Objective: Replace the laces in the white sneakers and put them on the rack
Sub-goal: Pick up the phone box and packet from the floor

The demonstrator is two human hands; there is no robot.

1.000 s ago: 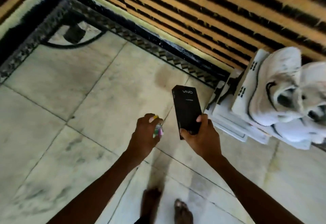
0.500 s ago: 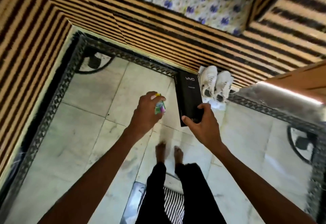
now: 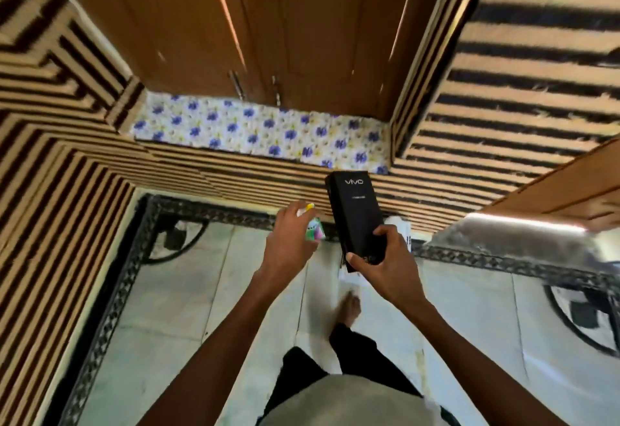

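My right hand (image 3: 385,264) grips the lower end of a long black box (image 3: 357,211) with "vivo" printed on it, held upright in front of me. My left hand (image 3: 290,244) holds a small colourful packet (image 3: 315,230) with a yellow and white tip showing above the fingers. The white sneakers are almost fully hidden behind the box and my right hand; only a white sliver (image 3: 402,229) shows by the striped wall base. What that sliver belongs to I cannot tell.
A ledge covered in blue-flowered cloth (image 3: 261,133) runs below brown wooden cupboard doors (image 3: 285,29). Striped brown walls (image 3: 50,157) enclose a pale marble floor (image 3: 188,291) with a dark patterned border. A shiny metal surface (image 3: 523,241) lies at right. My bare foot (image 3: 349,308) stands below.
The view has tilted up from the floor to the ledge and cupboard. The sneakers, plainly seen before, are now hidden behind the box. Both hands keep their hold.
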